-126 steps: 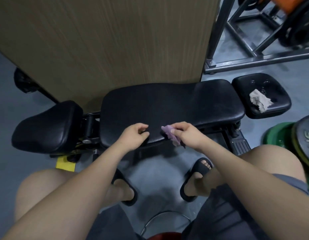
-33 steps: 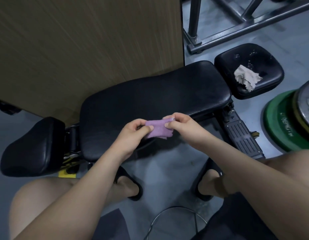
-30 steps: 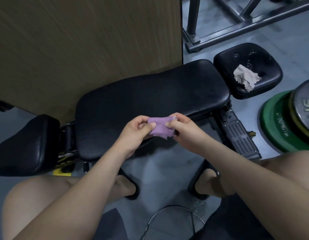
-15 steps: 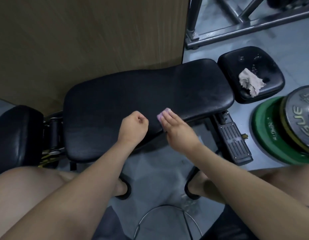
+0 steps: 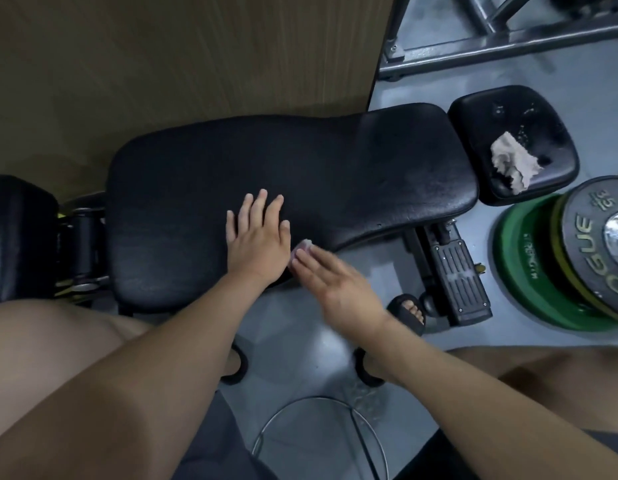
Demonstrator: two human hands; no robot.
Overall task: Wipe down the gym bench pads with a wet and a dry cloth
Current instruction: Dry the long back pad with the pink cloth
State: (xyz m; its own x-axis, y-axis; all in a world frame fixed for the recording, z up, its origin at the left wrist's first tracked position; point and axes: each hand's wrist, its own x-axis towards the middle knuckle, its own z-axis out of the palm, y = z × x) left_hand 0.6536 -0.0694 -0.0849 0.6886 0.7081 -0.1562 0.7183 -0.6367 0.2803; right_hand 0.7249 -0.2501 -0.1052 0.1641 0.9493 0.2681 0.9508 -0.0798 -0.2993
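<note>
1. Grey gym floor (image 5: 584, 71) fills the right of the frame; a wood-grain panel (image 5: 162, 57) fills the upper left.
2. Visibility limits:
   - The right hand (image 5: 335, 285) is motion-blurred, and its thumb cannot be made out.
   - The purple cloth (image 5: 300, 249) shows only as a small patch at that hand's fingertips; the rest is covered.
   - A second black pad (image 5: 16, 233) is cut off by the left edge.
   - The steel frame (image 5: 508, 39) at the upper right is cropped by the top edge.
3. Left hand (image 5: 257, 237): palm down on the long bench pad (image 5: 335, 174), fingers straight and spread apart, holding nothing.
4. Right hand: fingers straight and close together, laid over the purple cloth at the pad's near edge, just beside the left hand.
5. Beige cloth (image 5: 511, 161): lies crumpled on the small seat pad (image 5: 508, 112) at the right, well apart from both hands.
6. Weight plates (image 5: 542, 271): stacked on the floor at the right edge, green beneath grey, just below the seat pad in the frame.
7. Ridged black foot plate (image 5: 456, 275): sits under the long pad's right end.
</note>
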